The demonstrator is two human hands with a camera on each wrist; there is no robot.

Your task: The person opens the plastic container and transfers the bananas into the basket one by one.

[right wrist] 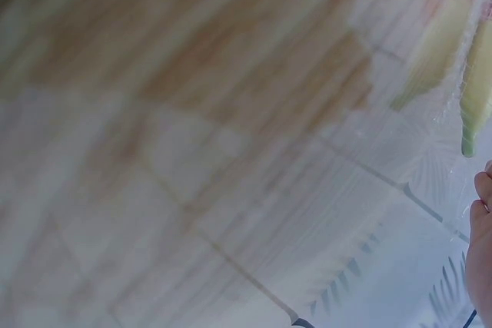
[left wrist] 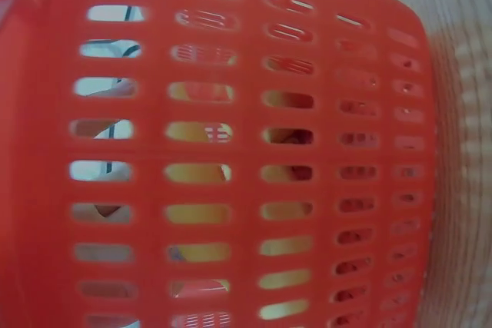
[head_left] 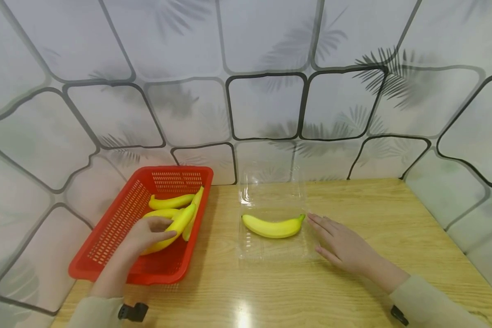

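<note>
Head view, left hand: left hand at lower left, fingers curled over a banana inside the red basket, gripping mid-length.
Head view, right hand: right hand flat, fingers straight, holding nothing, against the clear tray where a lone banana lies at centre.
Handling: looks light, firm, smooth, easily bruised; best gripped at the middle.
Left wrist view: basket wall fills the frame, yellow behind the slots.
Right wrist view: blurred; fingertip at right edge.

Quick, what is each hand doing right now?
Left hand: grips a banana inside the red basket.
Right hand: open, fingers straight, resting flat beside the clear container with one banana in it.
</note>
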